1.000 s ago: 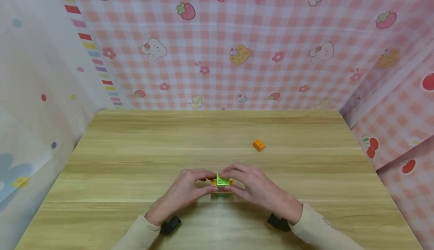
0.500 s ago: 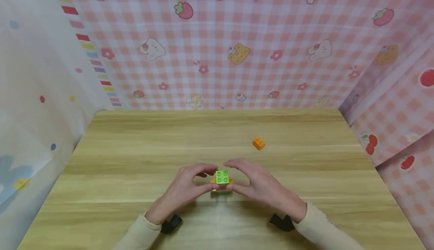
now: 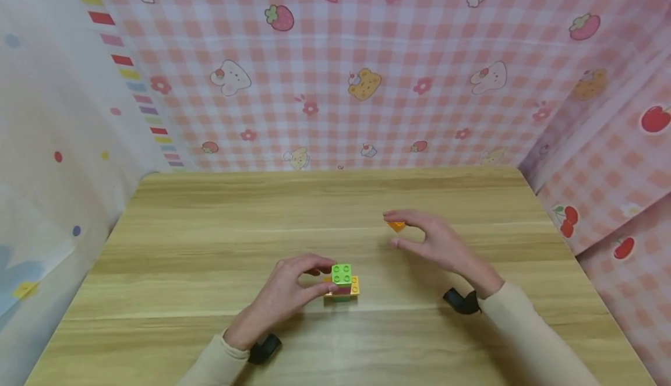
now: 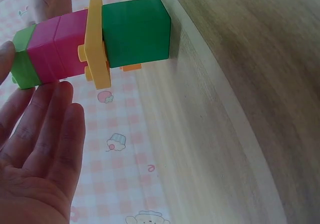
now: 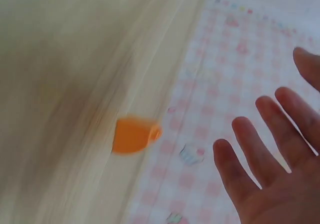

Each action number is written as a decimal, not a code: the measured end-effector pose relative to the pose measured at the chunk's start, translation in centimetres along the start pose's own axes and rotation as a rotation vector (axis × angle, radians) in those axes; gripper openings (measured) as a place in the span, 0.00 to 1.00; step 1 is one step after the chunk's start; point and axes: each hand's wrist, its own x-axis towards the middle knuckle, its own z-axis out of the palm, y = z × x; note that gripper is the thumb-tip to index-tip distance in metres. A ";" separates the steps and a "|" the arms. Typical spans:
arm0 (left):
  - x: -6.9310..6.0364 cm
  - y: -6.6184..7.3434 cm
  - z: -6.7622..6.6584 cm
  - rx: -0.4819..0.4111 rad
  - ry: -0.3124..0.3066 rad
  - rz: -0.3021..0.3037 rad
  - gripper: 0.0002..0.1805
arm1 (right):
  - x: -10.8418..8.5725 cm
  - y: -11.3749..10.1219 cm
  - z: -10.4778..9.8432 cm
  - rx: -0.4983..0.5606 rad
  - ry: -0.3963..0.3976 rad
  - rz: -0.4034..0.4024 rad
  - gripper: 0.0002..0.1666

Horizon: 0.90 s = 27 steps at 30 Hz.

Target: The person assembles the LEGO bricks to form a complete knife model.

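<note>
A stack of toy building bricks stands upright on the table. Lime green (image 3: 341,273) tops it, and in the left wrist view magenta bricks (image 4: 57,45), a wider yellow piece (image 4: 95,44) and a dark green brick (image 4: 136,32) follow below. My left hand (image 3: 285,293) holds the stack near its top, thumb on one side and fingertips on the other. My right hand (image 3: 440,243) is over a loose orange brick (image 3: 396,226), fingers spread and extended. In the right wrist view the orange brick (image 5: 134,135) is blurred and apart from the fingers.
The wooden table (image 3: 236,217) ends at the back against a pink checked cloth (image 3: 314,54). More printed cloth hangs at both sides. A black strap part (image 3: 461,301) shows beneath each wrist.
My right hand has left the stack and moved forward and right to the orange brick. The lime brick, tilted at first, now sits level on the stack. My left hand stays there.
</note>
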 end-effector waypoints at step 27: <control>0.2 -0.2 0.0 -0.015 0.002 0.005 0.20 | 3.3 7.3 -1.1 0.006 -0.290 0.222 0.31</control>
